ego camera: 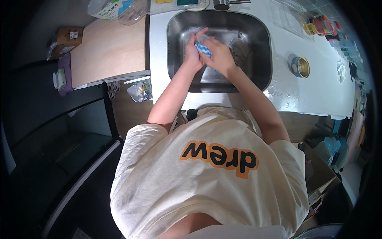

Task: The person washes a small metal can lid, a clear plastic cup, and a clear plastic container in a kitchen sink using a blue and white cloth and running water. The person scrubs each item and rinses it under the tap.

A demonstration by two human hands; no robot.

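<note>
Both hands are together over a stainless steel sink. My right hand presses a blue-and-white patterned cloth or sponge against a clear see-through piece, mostly covered by the fingers. That piece rests in my left hand, whose fingers point up and away around it. Its exact kind cannot be made out. Another clear plastic piece lies on the sink floor to the right of my right hand.
A faucet stands behind the sink. On the white counter to the right are an open metal can, clear plastic trays and several bottles. Leftward, a wooden surface bears a cardboard box and a large plastic water bottle.
</note>
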